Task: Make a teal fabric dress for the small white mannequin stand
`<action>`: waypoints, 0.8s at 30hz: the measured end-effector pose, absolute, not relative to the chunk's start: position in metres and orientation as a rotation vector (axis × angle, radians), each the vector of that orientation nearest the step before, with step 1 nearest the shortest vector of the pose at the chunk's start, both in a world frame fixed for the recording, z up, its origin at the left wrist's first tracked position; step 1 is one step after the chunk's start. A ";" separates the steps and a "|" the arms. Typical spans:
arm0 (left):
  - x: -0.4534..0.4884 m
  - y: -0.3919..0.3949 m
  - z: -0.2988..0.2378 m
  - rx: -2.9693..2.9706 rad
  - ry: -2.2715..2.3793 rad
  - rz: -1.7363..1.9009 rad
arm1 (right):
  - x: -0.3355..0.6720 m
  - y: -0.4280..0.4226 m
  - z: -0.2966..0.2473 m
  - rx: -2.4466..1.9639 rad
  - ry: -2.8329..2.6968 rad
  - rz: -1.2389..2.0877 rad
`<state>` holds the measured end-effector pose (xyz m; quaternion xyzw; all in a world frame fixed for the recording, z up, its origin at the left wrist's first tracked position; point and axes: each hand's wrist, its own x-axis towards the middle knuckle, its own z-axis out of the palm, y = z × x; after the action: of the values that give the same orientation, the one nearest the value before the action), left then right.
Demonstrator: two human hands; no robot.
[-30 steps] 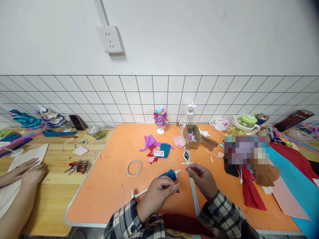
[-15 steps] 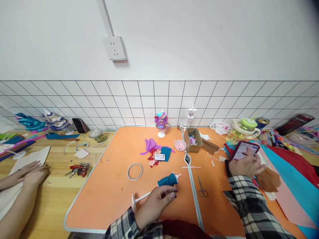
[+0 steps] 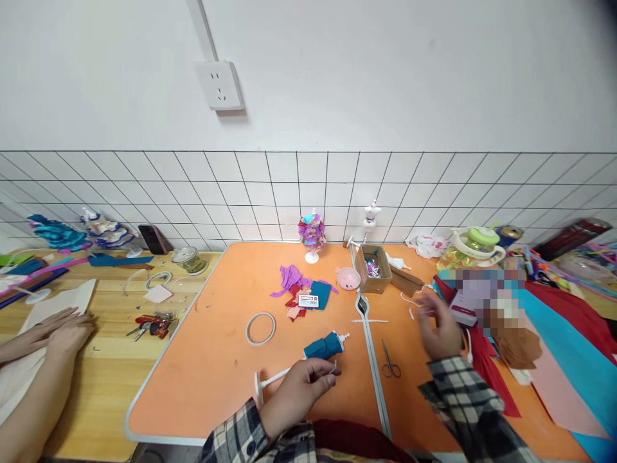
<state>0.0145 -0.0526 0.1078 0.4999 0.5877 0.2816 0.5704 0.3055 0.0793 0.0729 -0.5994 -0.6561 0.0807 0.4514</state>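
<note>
A miniature white dress form wrapped in dark teal fabric (image 3: 324, 347) lies on its side on the orange table. My left hand (image 3: 301, 389) rests over its stand (image 3: 259, 386), thumb and fingertips pinched together around a thin pale bit too small to name. Blurred by motion, my right hand (image 3: 439, 331) is over the table's right part, fingers loosely bent and apart, with nothing visible in them. To its right is a phone (image 3: 465, 310), partly hidden by pixelation. Small scissors (image 3: 391, 368) lie between my hands.
Around the middle are a tape ring (image 3: 261, 329), purple scraps (image 3: 290, 280), a small labelled box (image 3: 308, 301), a pink bowl (image 3: 348, 278) and a cardboard box (image 3: 380, 283). A dressed form (image 3: 312, 235) stands behind. Coloured sheets (image 3: 573, 347) cover the right. Another person's hands (image 3: 67, 331) rest at left.
My right hand has left the phone and moved left, toward the scissors. The phone now lies on the coloured material. My left hand stays almost in place.
</note>
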 end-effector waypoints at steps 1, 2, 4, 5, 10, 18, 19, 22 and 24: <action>0.015 -0.053 0.106 1.197 1.383 0.640 | 0.287 0.066 0.076 -1.333 -1.802 0.388; 0.015 -0.054 0.105 1.219 1.379 0.621 | 0.268 0.051 0.079 -1.155 -1.968 0.570; 0.014 -0.056 0.102 1.259 1.349 0.595 | 0.234 0.024 0.084 -0.777 -2.210 0.876; 0.013 -0.057 0.100 1.274 1.334 0.590 | 0.220 0.013 0.086 -0.647 -2.244 0.976; 0.007 -0.062 0.095 1.301 1.315 0.569 | 0.195 -0.006 0.086 -0.675 -2.278 1.079; 0.004 -0.065 0.096 1.360 1.353 0.527 | 0.195 -0.004 0.071 -0.911 -2.272 1.095; 0.005 -0.064 0.097 1.363 1.350 0.517 | 0.194 -0.005 0.071 -0.933 -2.268 1.105; 0.006 -0.064 0.098 1.354 1.351 0.506 | 0.194 -0.006 0.075 -0.960 -2.286 1.094; 0.005 -0.063 0.096 1.375 1.346 0.509 | 0.194 -0.006 0.077 -0.950 -2.295 1.071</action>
<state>0.0053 -0.0628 0.0964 0.5796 0.5672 0.2145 0.5444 0.1935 -0.0056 0.0771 -0.3429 -0.8284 0.3864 0.2164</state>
